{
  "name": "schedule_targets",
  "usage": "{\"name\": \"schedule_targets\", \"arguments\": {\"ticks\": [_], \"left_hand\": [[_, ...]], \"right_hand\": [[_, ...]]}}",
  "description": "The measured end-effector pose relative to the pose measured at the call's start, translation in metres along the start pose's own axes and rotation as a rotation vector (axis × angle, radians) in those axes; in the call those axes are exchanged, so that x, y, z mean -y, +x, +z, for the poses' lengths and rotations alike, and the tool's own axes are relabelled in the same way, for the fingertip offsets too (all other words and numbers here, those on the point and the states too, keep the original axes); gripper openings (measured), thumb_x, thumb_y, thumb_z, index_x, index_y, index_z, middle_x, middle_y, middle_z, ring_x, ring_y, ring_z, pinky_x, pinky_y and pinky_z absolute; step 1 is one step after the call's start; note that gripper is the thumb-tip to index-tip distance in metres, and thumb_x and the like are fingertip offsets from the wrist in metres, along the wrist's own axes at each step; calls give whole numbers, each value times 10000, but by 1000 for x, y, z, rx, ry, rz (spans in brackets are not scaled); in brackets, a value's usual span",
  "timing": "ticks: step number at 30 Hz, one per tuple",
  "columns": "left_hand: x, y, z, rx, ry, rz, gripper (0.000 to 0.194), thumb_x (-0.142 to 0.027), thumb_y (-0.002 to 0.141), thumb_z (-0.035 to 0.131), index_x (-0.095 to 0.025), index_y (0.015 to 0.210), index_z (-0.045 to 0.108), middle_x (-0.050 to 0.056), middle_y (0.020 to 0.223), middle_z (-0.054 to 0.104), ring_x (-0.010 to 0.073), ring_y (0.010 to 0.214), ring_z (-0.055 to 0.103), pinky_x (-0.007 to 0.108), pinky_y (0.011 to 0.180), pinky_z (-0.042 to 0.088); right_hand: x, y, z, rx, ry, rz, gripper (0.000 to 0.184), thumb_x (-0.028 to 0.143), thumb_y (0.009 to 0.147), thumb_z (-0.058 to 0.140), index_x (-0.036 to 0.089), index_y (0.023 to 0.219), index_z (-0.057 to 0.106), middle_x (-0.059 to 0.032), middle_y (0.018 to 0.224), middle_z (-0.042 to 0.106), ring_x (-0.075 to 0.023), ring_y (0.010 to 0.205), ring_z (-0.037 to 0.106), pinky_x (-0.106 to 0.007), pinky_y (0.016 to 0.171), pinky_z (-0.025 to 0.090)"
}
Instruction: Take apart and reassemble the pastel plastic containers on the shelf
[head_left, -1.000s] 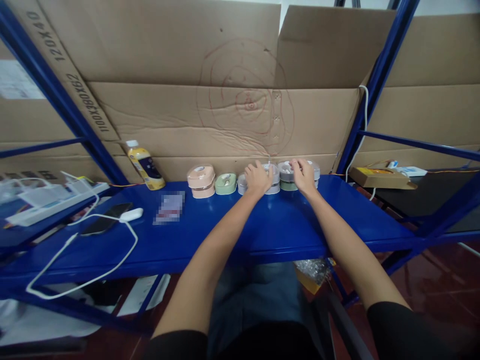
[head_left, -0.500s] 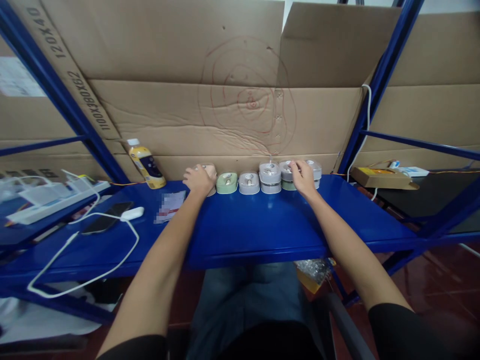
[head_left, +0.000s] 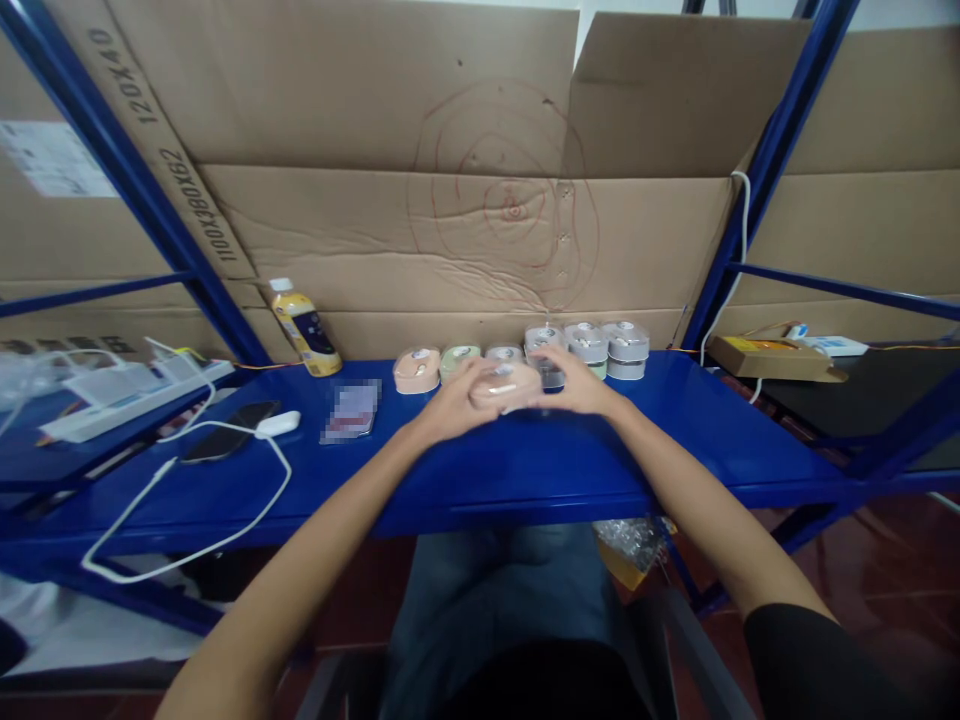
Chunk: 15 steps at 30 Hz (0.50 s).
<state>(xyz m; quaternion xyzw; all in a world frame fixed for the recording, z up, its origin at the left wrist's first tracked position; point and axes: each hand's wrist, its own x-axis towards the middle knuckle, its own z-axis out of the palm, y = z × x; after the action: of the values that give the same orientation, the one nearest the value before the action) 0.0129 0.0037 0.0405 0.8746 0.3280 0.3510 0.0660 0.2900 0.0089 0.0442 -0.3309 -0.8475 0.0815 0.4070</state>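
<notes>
My left hand (head_left: 459,403) is closed around the left side of a small pink box (head_left: 507,386) with a clear lid, held just above the blue shelf and slightly blurred. At the box's right edge, my right hand (head_left: 576,384) curves with thumb and fingers apart; I cannot tell whether it touches. Behind the hands runs a row of similar boxes: a single pink box (head_left: 417,371), a green box (head_left: 459,358), a grey box (head_left: 504,353) mostly hidden, and a stacked pair (head_left: 550,375) partly behind my right fingers. Two more stacks, a grey-topped stack (head_left: 587,344) and a grey stack (head_left: 626,350), stand to the right.
A yellow-labelled bottle (head_left: 306,328) leans by the cardboard wall (head_left: 337,215). Left on the blue shelf (head_left: 480,470) lie a blurred-out packet (head_left: 352,412), a dark phone (head_left: 231,432), a white case (head_left: 278,424) and a white cable (head_left: 289,465). An open carton (head_left: 776,358) sits at the right.
My left hand has taken the upper pink box off the left stack and carried it right. My right hand has left the grey-topped stack and moved left towards that box.
</notes>
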Motion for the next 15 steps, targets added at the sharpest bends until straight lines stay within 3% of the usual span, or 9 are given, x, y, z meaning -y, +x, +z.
{"name": "schedule_targets", "arguments": {"ticks": [2, 6, 10, 12, 15], "left_hand": [[-8, -6, 12, 82, -101, 35, 648, -369, 783, 755, -239, 1381, 541, 121, 1462, 564, 320, 1405, 507, 507, 1203, 392], [-11, -12, 26, 133, -198, -13, 847, -349, 697, 822, -241, 1461, 473, 144, 1502, 550, 345, 1390, 538, 511, 1179, 428], [-4, -15, 25, 171, -225, -82, 981, -343, 695, 820, -219, 1556, 366, 164, 1505, 555, 360, 1369, 563, 523, 1149, 457], [-1, -18, 22, 183, -187, -95, 1009, -343, 700, 817, -224, 1585, 346, 163, 1501, 560, 372, 1378, 552, 545, 1153, 449], [1, -22, 18, 208, -87, -47, 820, -347, 767, 771, -268, 1534, 489, 135, 1461, 579, 353, 1389, 537, 537, 1181, 422]], "right_hand": [[7, -2, 11, 157, -7, -27, 957, 656, 632, 884, 238, 1434, 568, -148, 1430, 595, -368, 1310, 580, -538, 1115, 472], [16, -3, 25, 296, 8, -49, 966, 644, 659, 873, 240, 1471, 541, -135, 1388, 647, -349, 1242, 637, -506, 1063, 518], [13, -3, 20, 267, -14, 24, 943, 630, 668, 866, 257, 1473, 546, -123, 1347, 681, -341, 1174, 673, -506, 1001, 549], [7, -2, 9, 224, -33, 79, 846, 608, 701, 851, 254, 1426, 594, -116, 1304, 705, -335, 1131, 688, -508, 979, 557], [-6, -3, -10, 125, -41, 157, 683, 587, 755, 815, 240, 1323, 664, -107, 1236, 731, -320, 1082, 700, -510, 963, 560]]}}
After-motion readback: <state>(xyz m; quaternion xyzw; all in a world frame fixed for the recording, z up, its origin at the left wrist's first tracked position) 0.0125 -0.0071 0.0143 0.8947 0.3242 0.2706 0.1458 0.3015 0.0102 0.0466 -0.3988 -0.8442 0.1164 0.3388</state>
